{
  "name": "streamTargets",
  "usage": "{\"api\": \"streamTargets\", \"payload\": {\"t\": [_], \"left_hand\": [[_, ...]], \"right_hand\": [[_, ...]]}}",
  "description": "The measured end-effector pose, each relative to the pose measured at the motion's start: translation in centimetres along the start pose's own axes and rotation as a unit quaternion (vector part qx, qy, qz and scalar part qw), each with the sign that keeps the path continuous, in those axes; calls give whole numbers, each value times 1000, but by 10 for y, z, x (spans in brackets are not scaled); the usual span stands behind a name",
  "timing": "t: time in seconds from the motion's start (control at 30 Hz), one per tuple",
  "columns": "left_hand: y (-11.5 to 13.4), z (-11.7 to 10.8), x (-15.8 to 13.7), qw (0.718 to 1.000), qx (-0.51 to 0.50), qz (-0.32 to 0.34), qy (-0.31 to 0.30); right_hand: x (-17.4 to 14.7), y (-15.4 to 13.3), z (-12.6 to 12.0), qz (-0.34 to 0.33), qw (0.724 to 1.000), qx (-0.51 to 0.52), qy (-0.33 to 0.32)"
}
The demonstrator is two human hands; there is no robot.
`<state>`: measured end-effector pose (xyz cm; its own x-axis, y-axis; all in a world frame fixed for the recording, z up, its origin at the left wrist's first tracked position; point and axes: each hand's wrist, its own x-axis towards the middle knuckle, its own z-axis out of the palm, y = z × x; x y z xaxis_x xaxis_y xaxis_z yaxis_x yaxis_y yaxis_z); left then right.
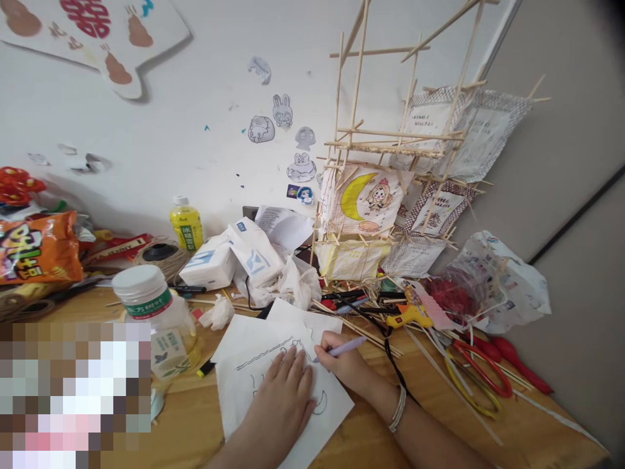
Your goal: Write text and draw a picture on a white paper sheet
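My left hand (280, 400) lies flat on a white sheet of paper (234, 407), fingers stretched toward the top edge. Black drawn lines show on the sheet: a double wavy border along the top and a crescent near the right side; part of the drawing is hidden under the hand. My right hand (344, 368), with a bracelet at the wrist, grips a light purple pen (347, 346). Its tip is at the upper right of the sheet, by the end of the border line. A second sheet (305, 316) sticks out behind the first.
A stick frame (395, 150) with drawn panels stands at the back right. Tissue packs (254, 251), a plastic jar (146, 306) and a yellow drink bottle (187, 225) sit behind and left. Scissors (481, 371) and a yellow glue gun (410, 316) lie to the right.
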<state>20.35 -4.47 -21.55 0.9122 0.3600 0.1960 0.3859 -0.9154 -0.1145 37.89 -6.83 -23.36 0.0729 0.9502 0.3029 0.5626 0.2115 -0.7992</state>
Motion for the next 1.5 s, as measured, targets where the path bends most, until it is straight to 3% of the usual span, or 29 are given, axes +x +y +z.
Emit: {"api": "streamTargets", "payload": {"t": [0.5, 0.9, 1.33, 1.5], "left_hand": [[-2, 2, -1, 1000, -25, -15, -8], [-1, 1, -1, 1000, -18, -8, 12], [-6, 5, -1, 999, -23, -8, 45], [-3, 3, -2, 998, -53, 14, 43]], "right_hand": [[1, -2, -1, 14, 999, 29, -4], [2, 3, 1, 37, 999, 34, 14], [-1, 0, -1, 20, 999, 44, 20], [-2, -5, -3, 19, 998, 40, 53]]}}
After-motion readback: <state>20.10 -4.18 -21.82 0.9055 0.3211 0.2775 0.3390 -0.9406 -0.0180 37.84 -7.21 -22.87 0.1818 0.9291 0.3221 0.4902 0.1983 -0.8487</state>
